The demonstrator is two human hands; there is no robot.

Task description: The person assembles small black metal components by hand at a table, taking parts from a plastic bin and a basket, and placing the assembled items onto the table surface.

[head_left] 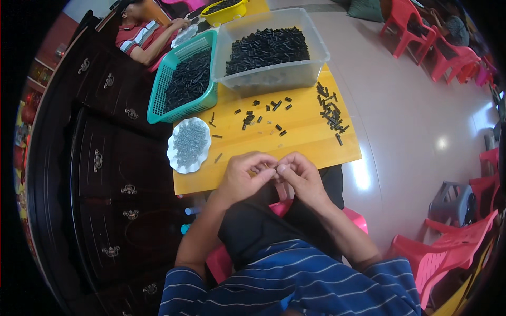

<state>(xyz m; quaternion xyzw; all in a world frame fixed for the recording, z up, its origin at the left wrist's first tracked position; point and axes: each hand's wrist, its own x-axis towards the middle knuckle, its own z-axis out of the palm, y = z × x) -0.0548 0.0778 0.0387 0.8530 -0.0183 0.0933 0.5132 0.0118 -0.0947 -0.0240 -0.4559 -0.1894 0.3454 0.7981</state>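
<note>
My left hand [246, 174] and my right hand [301, 178] meet at the near edge of the yellow wooden table [232, 142]. Thumbs and fingertips of both are pinched together; whatever they hold is too small and covered to name. Beyond them lie loose short black cylindrical pieces [279, 127] with a few tiny clear bits among them. A white scalloped plate [172, 158] heaped with small clear pieces [190, 143] rests left of my left hand. Along the table's right side is a pile of slim black parts [332, 113].
A translucent plastic bin [274, 79] and a green basket [158, 100], both with many black pieces, stand at the far side. Behind is a yellow basin [232, 13]. A person in a red shirt [142, 39] works at far left. Dark cabinets [121, 158] flank the table; pink chairs [448, 247] stand right.
</note>
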